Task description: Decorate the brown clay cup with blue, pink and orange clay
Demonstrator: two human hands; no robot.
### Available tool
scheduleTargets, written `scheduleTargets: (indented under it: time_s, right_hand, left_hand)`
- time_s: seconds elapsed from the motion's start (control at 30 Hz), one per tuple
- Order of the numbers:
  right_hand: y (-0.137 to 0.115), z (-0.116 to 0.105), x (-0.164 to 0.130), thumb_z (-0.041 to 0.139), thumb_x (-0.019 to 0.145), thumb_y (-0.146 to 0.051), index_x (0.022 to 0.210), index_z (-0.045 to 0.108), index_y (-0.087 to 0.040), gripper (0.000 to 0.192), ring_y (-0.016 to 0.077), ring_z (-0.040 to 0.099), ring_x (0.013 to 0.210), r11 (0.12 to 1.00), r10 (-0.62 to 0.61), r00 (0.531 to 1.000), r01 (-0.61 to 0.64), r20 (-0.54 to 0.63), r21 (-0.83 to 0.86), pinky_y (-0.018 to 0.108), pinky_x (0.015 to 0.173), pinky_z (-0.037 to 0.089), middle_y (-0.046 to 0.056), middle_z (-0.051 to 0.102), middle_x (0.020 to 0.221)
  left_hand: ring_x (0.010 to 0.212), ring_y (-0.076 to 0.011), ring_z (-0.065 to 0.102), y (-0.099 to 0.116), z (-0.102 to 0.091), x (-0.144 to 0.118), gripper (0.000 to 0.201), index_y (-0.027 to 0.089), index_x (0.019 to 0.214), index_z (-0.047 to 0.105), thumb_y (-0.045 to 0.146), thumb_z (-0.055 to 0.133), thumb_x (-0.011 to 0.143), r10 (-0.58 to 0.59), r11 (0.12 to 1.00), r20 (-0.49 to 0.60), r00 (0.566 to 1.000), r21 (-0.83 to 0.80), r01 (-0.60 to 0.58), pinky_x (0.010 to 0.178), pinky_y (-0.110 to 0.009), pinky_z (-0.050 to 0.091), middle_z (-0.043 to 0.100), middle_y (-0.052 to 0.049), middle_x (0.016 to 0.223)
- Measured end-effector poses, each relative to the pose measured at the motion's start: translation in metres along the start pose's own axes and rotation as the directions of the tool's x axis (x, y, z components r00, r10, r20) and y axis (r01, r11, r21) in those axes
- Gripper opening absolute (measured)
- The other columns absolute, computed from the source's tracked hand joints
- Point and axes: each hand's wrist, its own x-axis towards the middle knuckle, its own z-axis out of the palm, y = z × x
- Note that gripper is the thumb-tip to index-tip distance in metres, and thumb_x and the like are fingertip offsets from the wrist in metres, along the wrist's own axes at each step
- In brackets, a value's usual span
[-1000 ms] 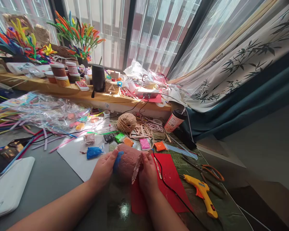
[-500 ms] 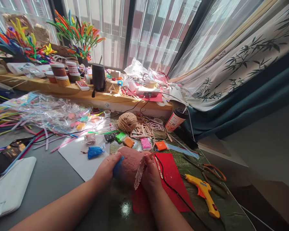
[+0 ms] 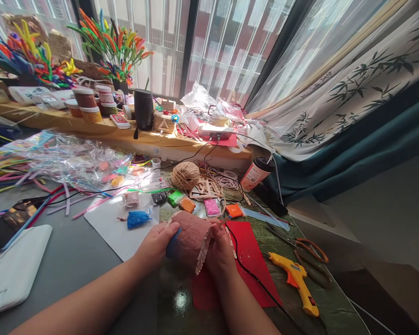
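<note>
Both hands grasp a pink clay-covered cylinder (image 3: 192,237) lying on its side near the front of the worktop (image 3: 73,260): the left hand (image 3: 155,244) closes around its left end, fingers over a patch of blue clay (image 3: 172,239), and the right hand (image 3: 221,251) grips its right end beside a strip of lace trim (image 3: 202,253). Under the right hand lies a red sheet (image 3: 247,260), crossed by a black cable (image 3: 251,274). Just right of it rest a yellow glue gun (image 3: 295,281) and orange-handled pliers (image 3: 307,249). Behind the cylinder sit a white board (image 3: 111,228) with a blue clay packet (image 3: 137,218), small clay packets in green, orange and pink, a ball of twine (image 3: 185,175) and a paper cup (image 3: 255,173). To the left spread crumpled cellophane (image 3: 73,163) and coloured pipe cleaners; a white tray (image 3: 14,270) lies at the near left edge. A wooden ledge (image 3: 91,128) along the window carries jars, a black speaker (image 3: 143,109) and pipe-cleaner flowers (image 3: 115,46). Sheer curtains and a bamboo-print curtain (image 3: 352,88) hang on the right, sunlight falling across the clutter
</note>
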Motion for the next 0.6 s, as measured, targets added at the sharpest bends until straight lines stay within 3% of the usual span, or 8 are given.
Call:
scheduleTargets:
  time_s: [0.17, 0.27, 0.4, 0.6]
  right_hand:
    - [0.0, 0.0, 0.0, 0.095, 0.068, -0.061, 0.086, 0.07, -0.027, 0.046, 0.0278, 0.074, 0.071, 1.0, 0.008, 1.0, -0.008, 0.004, -0.004, 0.043, 0.072, 0.059, -0.001, 0.076, 0.075]
    - [-0.001, 0.001, 0.0, 0.096, 0.067, -0.062, 0.083, 0.069, -0.026, 0.047, 0.0275, 0.074, 0.069, 1.0, 0.006, 1.0, -0.006, -0.003, 0.009, 0.043, 0.071, 0.06, -0.001, 0.076, 0.074]
    - [-0.002, 0.002, 0.0, 0.098, 0.065, -0.059, 0.084, 0.071, -0.026, 0.047, 0.0258, 0.074, 0.07, 1.0, -0.004, 1.0, 0.004, -0.014, 0.016, 0.042, 0.074, 0.06, 0.0, 0.079, 0.079]
    - [-0.001, 0.002, 0.0, 0.099, 0.063, -0.061, 0.082, 0.069, -0.026, 0.05, 0.0239, 0.073, 0.067, 1.0, -0.028, 0.999, 0.028, -0.032, -0.001, 0.04, 0.072, 0.06, -0.001, 0.078, 0.078]
  left_hand:
    - [0.072, -0.0249, 0.073, -0.009, -0.002, -0.001, 0.06, 0.016, 0.078, 0.082, 0.076, 0.079, 0.08, 0.01, 0.999, -0.017, 1.0, -0.045, -0.011, 0.069, -0.033, 0.058, 0.082, -0.008, 0.076]
    - [0.078, -0.0279, 0.077, -0.016, -0.004, -0.001, 0.069, 0.017, 0.087, 0.085, 0.084, 0.069, 0.085, 0.03, 0.996, 0.046, 0.998, -0.084, -0.026, 0.074, -0.036, 0.06, 0.084, -0.009, 0.082]
    - [0.072, -0.0261, 0.076, -0.015, -0.007, -0.002, 0.058, 0.014, 0.082, 0.086, 0.072, 0.088, 0.075, -0.004, 0.998, 0.179, 0.984, -0.06, 0.015, 0.069, -0.032, 0.058, 0.084, -0.01, 0.079]
    - [0.076, -0.0239, 0.077, -0.002, -0.003, -0.005, 0.05, 0.014, 0.086, 0.088, 0.063, 0.091, 0.078, -0.015, 0.997, 0.209, 0.978, -0.07, 0.031, 0.073, -0.029, 0.059, 0.087, -0.01, 0.084]
